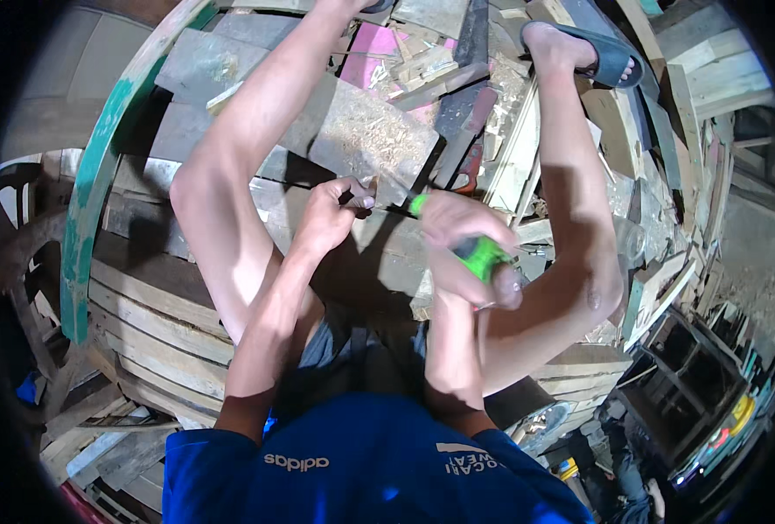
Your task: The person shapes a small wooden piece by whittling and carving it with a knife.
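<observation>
My right hand [466, 236], smeared by motion, is wrapped round a screwdriver [484, 255] with a bright green and black handle. Its thin metal shaft slants up and left toward my other hand; the tip is hard to make out. My left hand [333, 210] is closed, thumb and fingers pinching a small brown piece of wood [361, 197] close to that tip. Both hands hang between my bent knees, above a board bench. Just beyond them a grey board [374, 131] is strewn with pale wood shavings.
Right of the shavings lies a handsaw [468, 170] with a red handle. Wood offcuts [427, 70] pile up farther off. A curved green-painted timber [99, 188] rises at the left, beside stacked slats [156, 306]. A dark wooden frame [685, 371] stands at the lower right.
</observation>
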`<state>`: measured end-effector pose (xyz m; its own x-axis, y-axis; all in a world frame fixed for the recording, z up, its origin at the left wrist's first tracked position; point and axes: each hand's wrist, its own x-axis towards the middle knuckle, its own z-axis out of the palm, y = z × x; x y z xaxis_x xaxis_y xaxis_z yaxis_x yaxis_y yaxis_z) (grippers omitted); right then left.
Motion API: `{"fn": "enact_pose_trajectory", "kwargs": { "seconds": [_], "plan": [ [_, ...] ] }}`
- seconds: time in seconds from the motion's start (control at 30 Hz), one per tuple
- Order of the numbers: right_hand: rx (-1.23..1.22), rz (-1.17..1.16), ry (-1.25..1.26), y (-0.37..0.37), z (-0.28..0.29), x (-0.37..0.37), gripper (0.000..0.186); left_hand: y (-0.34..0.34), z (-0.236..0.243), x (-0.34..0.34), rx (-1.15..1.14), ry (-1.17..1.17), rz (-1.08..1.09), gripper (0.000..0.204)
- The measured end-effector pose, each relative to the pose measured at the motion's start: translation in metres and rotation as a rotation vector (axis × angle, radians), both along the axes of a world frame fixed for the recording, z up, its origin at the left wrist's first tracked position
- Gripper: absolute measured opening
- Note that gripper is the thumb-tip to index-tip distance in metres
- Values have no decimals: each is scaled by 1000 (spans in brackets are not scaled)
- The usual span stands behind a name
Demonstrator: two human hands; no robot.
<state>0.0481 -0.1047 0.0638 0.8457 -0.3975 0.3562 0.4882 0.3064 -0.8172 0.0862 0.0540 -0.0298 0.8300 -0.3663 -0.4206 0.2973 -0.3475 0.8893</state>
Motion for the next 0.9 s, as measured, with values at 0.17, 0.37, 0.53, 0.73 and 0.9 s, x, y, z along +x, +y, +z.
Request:
{"fn": "enact_pose_trajectory", "kwargs": {
  "seconds": [0.17,0.37,0.53,0.73,0.9],
  "plan": [
    [4,-65,84,6,-27,6,67,3,-9,-1,-28,70,41,3],
    [47,-100,49,0,-2,-1,65,1,13,0,118,7,-16,3],
    [1,-42,-84,-3,31,-6,66,-4,24,1,144,19,27,17],
    [-61,-88,21,18,-3,5,71,-3,23,1,206,-61,-31,19],
    [47,-12,-53,2,25,-9,65,-2,24,1,163,-12,26,19]
  ]
}}
